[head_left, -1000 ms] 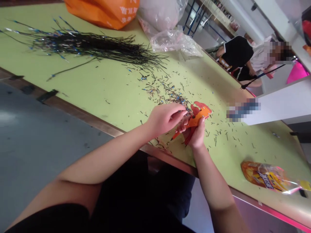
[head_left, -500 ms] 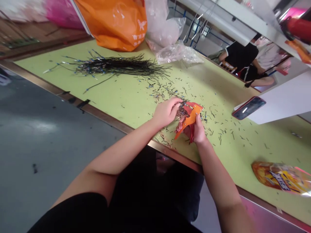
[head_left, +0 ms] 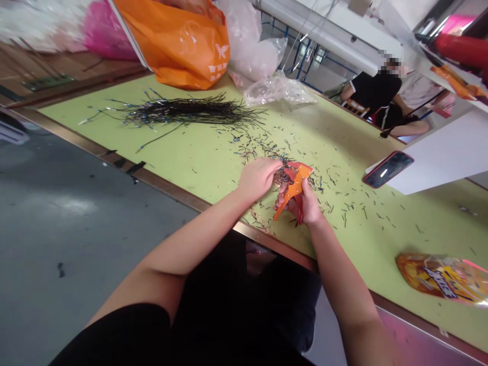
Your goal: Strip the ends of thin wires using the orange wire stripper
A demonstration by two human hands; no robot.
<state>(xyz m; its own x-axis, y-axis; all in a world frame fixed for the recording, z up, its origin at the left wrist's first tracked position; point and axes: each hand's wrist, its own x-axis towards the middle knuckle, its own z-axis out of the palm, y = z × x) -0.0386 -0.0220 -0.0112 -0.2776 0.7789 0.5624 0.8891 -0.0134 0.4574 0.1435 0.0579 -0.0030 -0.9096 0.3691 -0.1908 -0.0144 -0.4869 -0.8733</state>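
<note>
My right hand (head_left: 307, 203) is wrapped round the handles of an orange and red hand tool (head_left: 296, 187). Close to the tool's jaws, my left hand (head_left: 258, 177) is closed in a pinch; what its fingertips hold is too small to make out. Beneath and between the hands lies a tangle of thin dark wire pieces (head_left: 281, 178). Farther back on the left, a long bundle of black wires (head_left: 190, 111) with blue-tipped ends rests on the green tabletop (head_left: 183, 157). Short black cuttings (head_left: 335, 178) are scattered around the tool.
Behind the wire bundle stand an orange bag (head_left: 183, 46) and clear plastic bags (head_left: 263, 61). A phone (head_left: 388, 169) leans by a white panel (head_left: 430, 152) at right. Nearer is a snack packet (head_left: 442, 277). People (head_left: 375, 91) sit in the background.
The whole view has shifted slightly. My left fingertips are still by the tool's jaws, with the hand turned slightly. My right hand still grips the tool.
</note>
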